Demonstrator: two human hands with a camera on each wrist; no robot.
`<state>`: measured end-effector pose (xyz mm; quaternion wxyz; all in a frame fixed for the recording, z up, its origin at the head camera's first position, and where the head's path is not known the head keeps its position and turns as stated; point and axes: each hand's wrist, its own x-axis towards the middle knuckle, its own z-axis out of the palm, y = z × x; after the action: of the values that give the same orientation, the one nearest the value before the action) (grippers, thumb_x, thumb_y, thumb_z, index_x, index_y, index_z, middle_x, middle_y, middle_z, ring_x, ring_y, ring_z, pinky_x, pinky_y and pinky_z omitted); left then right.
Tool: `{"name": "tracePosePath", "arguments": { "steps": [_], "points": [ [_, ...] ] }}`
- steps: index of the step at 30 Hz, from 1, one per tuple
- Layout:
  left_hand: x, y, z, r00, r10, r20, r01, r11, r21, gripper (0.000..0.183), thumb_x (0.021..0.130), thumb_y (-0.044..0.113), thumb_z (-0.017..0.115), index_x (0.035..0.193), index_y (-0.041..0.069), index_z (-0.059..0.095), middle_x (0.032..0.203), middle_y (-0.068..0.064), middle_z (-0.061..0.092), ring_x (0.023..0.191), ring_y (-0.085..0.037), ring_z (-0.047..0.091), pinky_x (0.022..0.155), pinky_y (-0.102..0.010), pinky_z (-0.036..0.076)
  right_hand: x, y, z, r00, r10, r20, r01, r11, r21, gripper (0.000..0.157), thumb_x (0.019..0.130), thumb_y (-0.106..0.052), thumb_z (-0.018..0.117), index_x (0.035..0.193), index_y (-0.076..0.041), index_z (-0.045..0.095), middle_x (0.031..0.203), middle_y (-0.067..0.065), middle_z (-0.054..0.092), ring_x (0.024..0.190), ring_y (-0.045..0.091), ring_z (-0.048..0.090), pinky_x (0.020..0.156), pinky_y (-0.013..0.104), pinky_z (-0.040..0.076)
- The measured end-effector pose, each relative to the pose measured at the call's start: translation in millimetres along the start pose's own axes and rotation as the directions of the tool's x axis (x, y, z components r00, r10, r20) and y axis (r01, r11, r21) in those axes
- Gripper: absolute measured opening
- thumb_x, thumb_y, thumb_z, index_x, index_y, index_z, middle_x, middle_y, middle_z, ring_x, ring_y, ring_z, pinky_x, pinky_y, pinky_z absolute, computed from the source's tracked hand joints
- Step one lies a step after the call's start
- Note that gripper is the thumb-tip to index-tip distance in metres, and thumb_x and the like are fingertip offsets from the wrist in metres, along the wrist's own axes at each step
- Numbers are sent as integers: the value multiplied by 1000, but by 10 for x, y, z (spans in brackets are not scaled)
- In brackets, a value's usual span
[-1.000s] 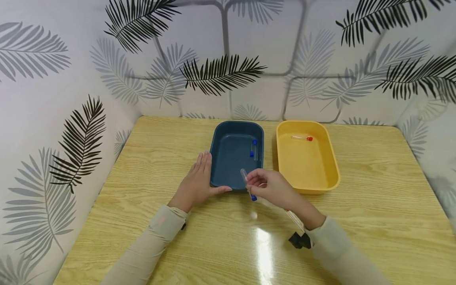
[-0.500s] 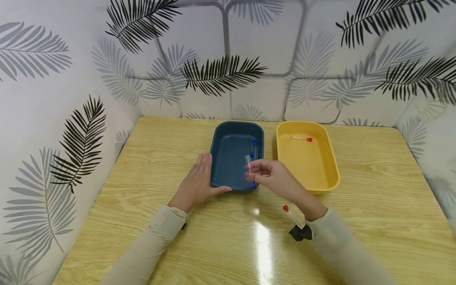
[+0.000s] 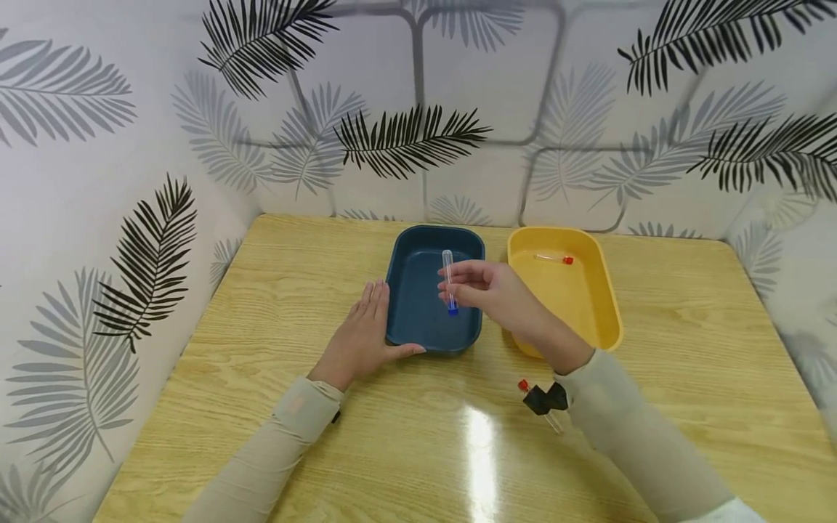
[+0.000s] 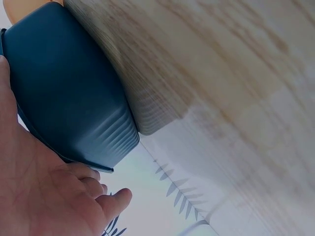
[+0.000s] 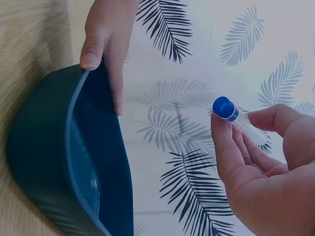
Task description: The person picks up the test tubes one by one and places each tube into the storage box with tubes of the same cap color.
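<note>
My right hand (image 3: 500, 292) pinches a clear test tube (image 3: 448, 270) with a blue cap over the blue tray (image 3: 400, 330). In the head view its capped end points toward me; the right wrist view shows the blue cap (image 5: 224, 107) beside the fingertips, above the tray's rim. My left hand (image 3: 362, 338) rests against the tray's left side and near left corner, fingers straight along the wall and thumb at the front rim. The left wrist view shows that palm (image 4: 49, 191) beside the tray's outer wall (image 4: 74, 88). My right hand hides the tray's right part.
A yellow tray (image 3: 611, 319) stands to the right, with a red-capped test tube (image 3: 556, 258) in it. Another red-capped tube (image 3: 523, 385) lies on the table under the black wrist device (image 3: 546, 399). A leaf-patterned wall covering (image 3: 471, 80) stands behind the table.
My right hand has moved forward and up from the blue tray's front edge to over its middle, carrying the blue-capped test tube. My left hand has stayed at the tray.
</note>
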<state>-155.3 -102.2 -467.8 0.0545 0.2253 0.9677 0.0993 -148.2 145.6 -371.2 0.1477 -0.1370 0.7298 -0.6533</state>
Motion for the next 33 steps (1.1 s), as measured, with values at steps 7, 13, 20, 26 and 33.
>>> {"name": "tracePosePath", "arguments": {
  "steps": [7, 13, 20, 26, 33],
  "points": [
    [-8, 7, -12, 1000, 1, -9, -1, 999, -40, 122, 68, 88, 33, 148, 1, 2, 154, -15, 3, 140, -25, -4, 111, -41, 13, 137, -92, 51, 1000, -6, 0, 6, 997, 79, 31, 90, -15, 62, 118, -1, 59, 108, 13, 65, 99, 24, 63, 84, 33, 50],
    [-3, 3, 1, 1000, -9, 3, 9, 999, -34, 123, 67, 89, 31, 148, 2, 1, 154, -13, 1, 140, -24, -5, 111, -41, 13, 287, -81, 106, 1000, 16, -23, -11, 982, 189, 33, 90, -14, 62, 118, 3, 58, 110, 16, 63, 101, 25, 63, 84, 33, 50],
    [-10, 2, -5, 1000, 4, -18, -4, 999, -45, 123, 67, 88, 34, 148, 1, 3, 154, -15, 4, 141, -25, -3, 111, -42, 13, 464, -60, 135, 996, 86, -4, -80, 939, 335, 31, 91, -9, 60, 118, 6, 56, 113, 17, 62, 102, 24, 62, 85, 33, 49],
    [2, 11, -8, 1000, 18, -23, -19, 999, -29, 122, 68, 88, 33, 148, 1, 5, 154, -15, 5, 141, -26, -2, 111, -41, 14, 607, 12, 121, 994, 110, 17, -106, 893, 438, 32, 95, -8, 52, 123, 9, 51, 112, 14, 62, 102, 22, 62, 87, 32, 48],
    [1, -2, -12, 1000, 12, -21, -12, 1000, -3, 123, 67, 89, 32, 148, 0, 5, 154, -15, 6, 141, -26, -1, 111, -40, 14, 819, 251, 141, 981, 194, 23, -181, 854, 489, 42, 96, -10, 51, 131, 11, 43, 128, 24, 51, 105, 21, 60, 88, 29, 47]
  ]
}}
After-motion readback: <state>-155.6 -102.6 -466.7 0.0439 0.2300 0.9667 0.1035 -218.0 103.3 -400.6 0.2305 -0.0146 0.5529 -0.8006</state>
